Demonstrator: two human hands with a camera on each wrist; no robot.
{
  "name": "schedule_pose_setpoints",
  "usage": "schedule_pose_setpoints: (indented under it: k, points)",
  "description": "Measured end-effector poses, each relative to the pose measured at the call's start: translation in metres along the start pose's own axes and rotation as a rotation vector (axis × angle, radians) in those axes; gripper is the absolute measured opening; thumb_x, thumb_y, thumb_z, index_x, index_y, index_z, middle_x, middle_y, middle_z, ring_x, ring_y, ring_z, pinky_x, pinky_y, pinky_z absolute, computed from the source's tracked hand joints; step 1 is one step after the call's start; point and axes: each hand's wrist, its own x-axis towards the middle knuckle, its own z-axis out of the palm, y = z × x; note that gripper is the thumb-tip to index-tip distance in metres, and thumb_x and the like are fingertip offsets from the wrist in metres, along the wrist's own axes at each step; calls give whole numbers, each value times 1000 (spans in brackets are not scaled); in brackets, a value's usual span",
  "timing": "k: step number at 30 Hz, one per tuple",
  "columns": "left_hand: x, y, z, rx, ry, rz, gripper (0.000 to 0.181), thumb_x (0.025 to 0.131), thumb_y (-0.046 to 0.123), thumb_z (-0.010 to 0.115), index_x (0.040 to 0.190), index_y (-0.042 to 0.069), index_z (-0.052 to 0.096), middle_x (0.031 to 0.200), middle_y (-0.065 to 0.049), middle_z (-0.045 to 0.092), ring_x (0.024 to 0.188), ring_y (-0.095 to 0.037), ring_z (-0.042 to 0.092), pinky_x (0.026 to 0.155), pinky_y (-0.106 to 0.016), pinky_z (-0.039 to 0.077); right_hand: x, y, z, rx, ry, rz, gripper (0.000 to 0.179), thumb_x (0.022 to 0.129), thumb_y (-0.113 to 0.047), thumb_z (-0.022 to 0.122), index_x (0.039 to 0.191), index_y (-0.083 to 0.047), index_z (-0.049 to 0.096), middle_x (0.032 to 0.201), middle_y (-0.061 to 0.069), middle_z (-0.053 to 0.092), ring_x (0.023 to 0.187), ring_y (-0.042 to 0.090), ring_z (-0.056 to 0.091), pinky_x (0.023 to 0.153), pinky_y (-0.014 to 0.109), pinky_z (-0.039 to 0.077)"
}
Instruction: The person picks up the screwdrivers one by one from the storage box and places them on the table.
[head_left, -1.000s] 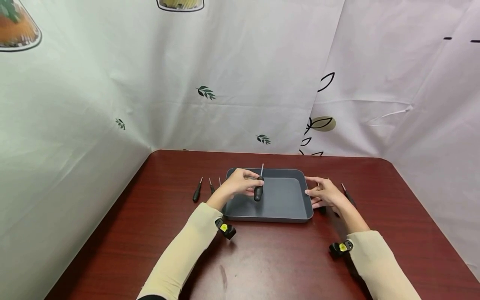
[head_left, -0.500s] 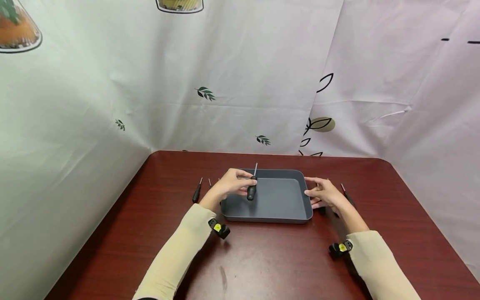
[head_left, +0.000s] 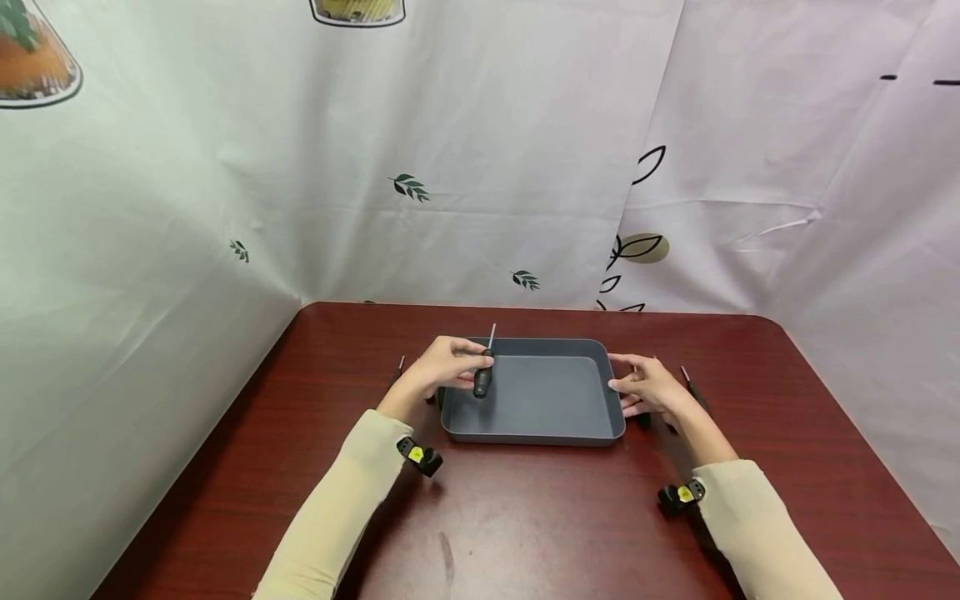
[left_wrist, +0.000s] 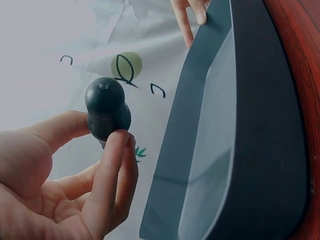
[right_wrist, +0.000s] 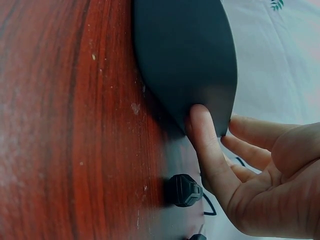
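My left hand [head_left: 442, 365] pinches a screwdriver [head_left: 483, 382] between thumb and fingers, over the left part of a grey rectangular tray [head_left: 540, 439]. Its thin metal shaft points up and away, and its black handle end [left_wrist: 105, 95] faces the left wrist camera. At the tray's right side, my right hand [head_left: 651, 385] rests extended fingers against the wall. In the right wrist view, a fingertip [right_wrist: 201, 117] lies on the dark outer wall of the tray [right_wrist: 185, 55]. The tray's inside floor shows bare.
Left of the tray, another screwdriver [head_left: 398, 369] is partly hidden behind my left wrist. A screwdriver [head_left: 696, 390] lies right of my right hand, with a black handle [right_wrist: 185, 190] beneath that hand. White printed cloth [head_left: 465, 167] hangs behind the brown table [head_left: 525, 517].
My left hand has moved left with the screwdriver, from near the tray's middle to its left part, covering more of the screwdrivers there. My right hand and the tray stay nearly still.
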Motion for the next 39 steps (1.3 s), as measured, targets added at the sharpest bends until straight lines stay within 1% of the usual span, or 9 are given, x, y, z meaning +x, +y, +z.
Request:
schedule_pose_setpoints:
  k: [9,13,16,20,31,35,39]
  points:
    - [-4,-6,-15,15,26,1,44,92,17,74,131,-1,63,114,-20,66,92,-29,72,73,-35,62,0,1,0,11,-2,-2,66,99,1,59,154,6,25,96,21,70,64,21,71,62,40,62]
    - [-6,-7,-22,36,42,8,44,93,18,73,131,-2,62,114,-20,66,88,-26,72,72,-34,62,0,0,0,8,0,-8,65,99,1,58,154,6,25,98,22,70,63,21,70,62,39,62]
    - [-8,-9,-26,31,47,15,45,93,17,73,131,-4,61,114,-21,67,84,-24,72,72,-34,62,-1,0,-1,10,-2,-7,65,99,1,58,154,6,24,99,23,70,63,20,70,62,39,62]
    - [-10,-11,-31,23,61,19,45,92,16,74,130,-4,62,113,-20,68,80,-22,71,71,-34,62,0,0,-1,10,0,-3,65,99,1,59,154,6,24,100,23,70,64,21,70,62,39,62]
    - [-18,-17,-53,57,81,21,47,94,19,70,133,-3,59,117,-20,66,84,-21,71,74,-34,62,-1,1,-1,9,2,-1,65,98,2,59,154,7,25,98,21,70,62,20,70,63,40,63]
    - [-20,-20,-60,41,93,11,47,94,17,70,133,-5,58,116,-20,66,82,-19,71,72,-32,62,-1,1,-1,8,0,-1,66,98,2,59,154,7,25,97,20,70,63,20,70,63,40,63]
    - [-21,-24,-66,16,102,7,47,94,16,69,134,-7,57,114,-19,66,79,-16,69,69,-28,61,0,1,-1,5,-1,0,66,98,2,59,154,7,24,97,19,70,63,20,70,63,39,63]
